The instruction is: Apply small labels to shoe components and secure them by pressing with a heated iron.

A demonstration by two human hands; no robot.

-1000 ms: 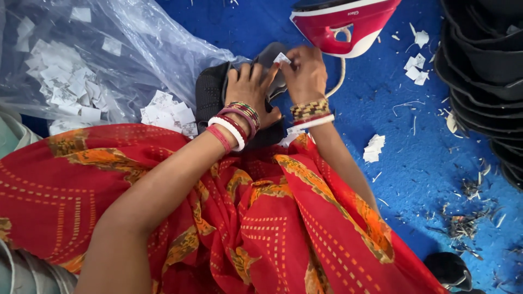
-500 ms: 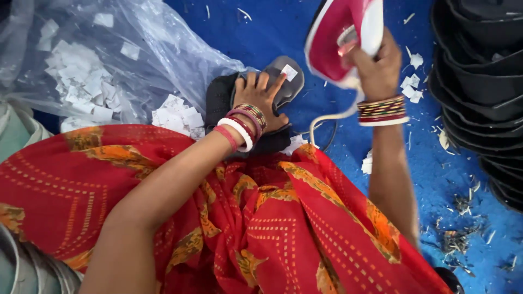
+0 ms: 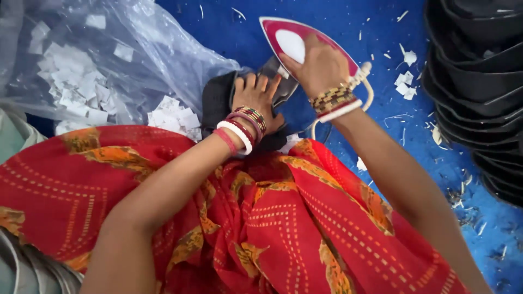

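While left hand (image 3: 255,99) flattens dark insole (image 3: 220,100), right hand (image 3: 321,68) grips iron (image 3: 289,41) above.

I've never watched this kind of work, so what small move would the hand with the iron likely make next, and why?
Probably a short press downward. The right hand holds the red and white iron over the dark sole piece, which the left hand pins flat, fingers close beside the iron's edge.

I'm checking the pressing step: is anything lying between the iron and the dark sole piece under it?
Nothing visible does. The right hand holds the red-and-white iron down on the far end of the dark sole piece, while the left hand presses flat on the near part, beside the iron's path.
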